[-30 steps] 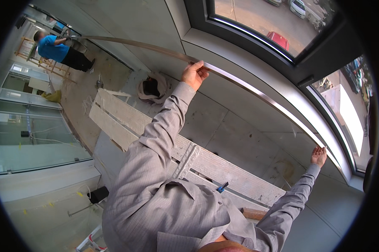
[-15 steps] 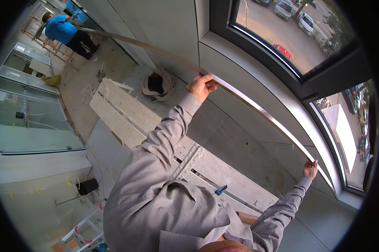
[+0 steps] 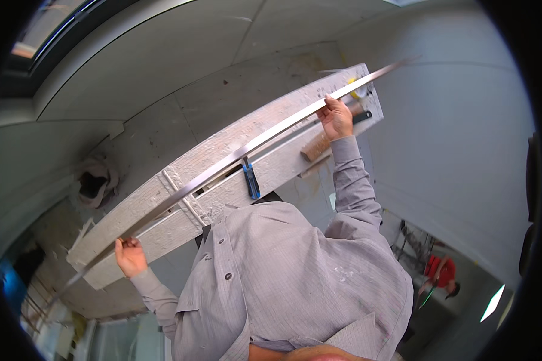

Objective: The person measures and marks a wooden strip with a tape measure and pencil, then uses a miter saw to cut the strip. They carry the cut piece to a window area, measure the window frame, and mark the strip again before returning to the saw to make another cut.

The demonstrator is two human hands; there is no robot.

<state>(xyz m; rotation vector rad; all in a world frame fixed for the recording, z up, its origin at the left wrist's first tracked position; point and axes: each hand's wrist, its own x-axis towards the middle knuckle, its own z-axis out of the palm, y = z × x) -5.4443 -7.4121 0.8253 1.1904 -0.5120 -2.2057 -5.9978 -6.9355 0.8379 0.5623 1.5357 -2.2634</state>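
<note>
A long thin metal strip (image 3: 278, 129) runs diagonally over a dusty plank bench (image 3: 116, 225). My left hand (image 3: 128, 257) grips the strip toward its lower left. My right hand (image 3: 336, 117) holds it near its upper right, above the bench's right end. Under the strip, a blue-and-black handled tool (image 3: 251, 180) lies across the bench's middle slot. Near my right hand are a brown cylindrical wooden piece (image 3: 313, 148), a yellow round item (image 3: 358, 91) and a black-handled tool (image 3: 361, 117).
A pale sack with a dark opening (image 3: 94, 183) stands beside the wall (image 3: 132, 72) under a window (image 3: 51, 27). A person in red (image 3: 442, 271) holds a green object at lower right. Another person in blue (image 3: 7, 277) is partly visible at far left. A wall (image 3: 439, 120) bounds the right.
The view has swung away from the window toward the bench. The strip has moved from along the window wall to over the bench, still in both my hands.
</note>
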